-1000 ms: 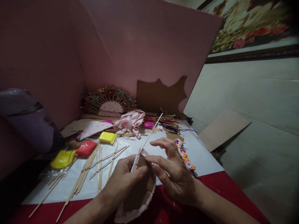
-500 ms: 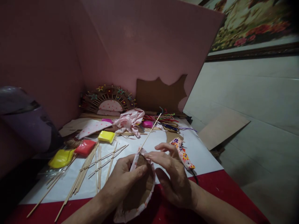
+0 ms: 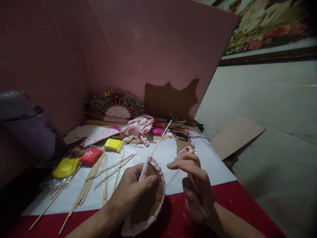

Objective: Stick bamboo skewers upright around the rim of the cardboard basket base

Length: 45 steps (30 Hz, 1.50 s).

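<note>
My left hand (image 3: 135,186) grips a half-round cardboard piece (image 3: 150,201) edged with pink spotted fabric, thumb on its brown face and fingers behind. From its upper tip a thin wooden stick (image 3: 160,140) points up and away. My right hand (image 3: 195,185) hangs to the right of the piece, apart from it, fingers outstretched and holding nothing. Beyond that hand, a flower-patterned glue gun (image 3: 187,149) lies mostly hidden by it.
Loose bamboo sticks (image 3: 85,188) lie left of my hands, near yellow (image 3: 65,167) and red clay packets (image 3: 90,156). Behind are crumpled pink fabric (image 3: 138,129), scissors (image 3: 182,135) and a decorated cardboard fan (image 3: 115,105). A cut cardboard sheet (image 3: 170,100) leans on the pink panel.
My right hand has let go of the piece's upper edge and drawn back to the right, covering more of the glue gun. My left hand keeps its hold.
</note>
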Tool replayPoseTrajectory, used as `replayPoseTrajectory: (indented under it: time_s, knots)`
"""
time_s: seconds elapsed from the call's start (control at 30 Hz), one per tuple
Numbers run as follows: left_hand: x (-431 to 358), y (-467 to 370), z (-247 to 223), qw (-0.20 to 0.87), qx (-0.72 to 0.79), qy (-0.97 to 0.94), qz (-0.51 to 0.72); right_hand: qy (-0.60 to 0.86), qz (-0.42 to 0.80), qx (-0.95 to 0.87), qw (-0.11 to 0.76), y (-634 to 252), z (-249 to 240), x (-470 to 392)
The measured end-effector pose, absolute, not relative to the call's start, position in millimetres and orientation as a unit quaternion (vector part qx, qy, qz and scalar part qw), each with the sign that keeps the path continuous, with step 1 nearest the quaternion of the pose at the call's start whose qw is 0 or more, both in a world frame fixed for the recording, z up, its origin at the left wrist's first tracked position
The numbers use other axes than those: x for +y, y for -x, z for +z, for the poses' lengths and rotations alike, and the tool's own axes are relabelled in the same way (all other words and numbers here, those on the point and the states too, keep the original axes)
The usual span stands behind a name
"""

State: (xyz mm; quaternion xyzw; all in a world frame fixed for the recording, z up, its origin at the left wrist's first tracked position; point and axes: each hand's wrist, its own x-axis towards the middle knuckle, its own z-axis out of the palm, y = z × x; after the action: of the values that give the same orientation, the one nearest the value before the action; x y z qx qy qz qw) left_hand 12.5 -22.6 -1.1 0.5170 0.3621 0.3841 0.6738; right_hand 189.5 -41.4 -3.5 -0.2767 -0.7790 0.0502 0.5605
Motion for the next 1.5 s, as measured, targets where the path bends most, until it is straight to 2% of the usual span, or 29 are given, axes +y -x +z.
replayPoseTrajectory:
  time_s: [0.1,0.17,0.27,0.37,0.43,0.7,0.9,1.1,1.33,1.5]
  knots:
    - [-25.5,-12.5,0.8,0.663,0.355,-0.535,0.384,0.4,0.04,-0.736,0.544,-187.1,-3.1,-30.1]
    - [-29.1,-12.8,2.3,0.659,0.346,-0.559,0.365,0.48,0.021,-0.72,0.502,-188.7,-2.4,-16.2]
    - [-34.1,-13.6,3.4,0.682,0.307,-0.577,0.329,0.54,0.025,-0.769,0.342,-191.7,-0.9,8.2]
    - [-36.0,-13.8,3.8,0.69,0.286,-0.579,0.327,0.574,-0.021,-0.792,0.209,-187.3,4.0,32.3]
    - [-36.0,-13.4,4.5,0.686,0.283,-0.581,0.335,0.577,-0.049,-0.798,0.166,-179.3,8.8,48.5]
    - [-38.3,-11.8,9.3,0.689,0.275,-0.576,0.343,0.615,-0.077,-0.777,0.109,-147.9,9.0,96.6]
    - [-40.9,-12.8,12.2,0.673,0.295,-0.585,0.343,0.672,-0.098,-0.726,0.104,-185.5,26.3,118.1]
    - [-42.5,-14.1,12.2,0.684,0.306,-0.574,0.332,0.638,-0.069,-0.764,0.068,-206.1,16.2,118.3]
    - [-40.4,-15.8,11.9,0.692,0.305,-0.562,0.334,0.583,-0.057,-0.799,0.134,-195.3,0.9,116.3]
    - [-43.8,-16.1,16.3,0.701,0.296,-0.564,0.32,0.477,0.0,-0.862,0.171,-166.4,-2.2,101.4]
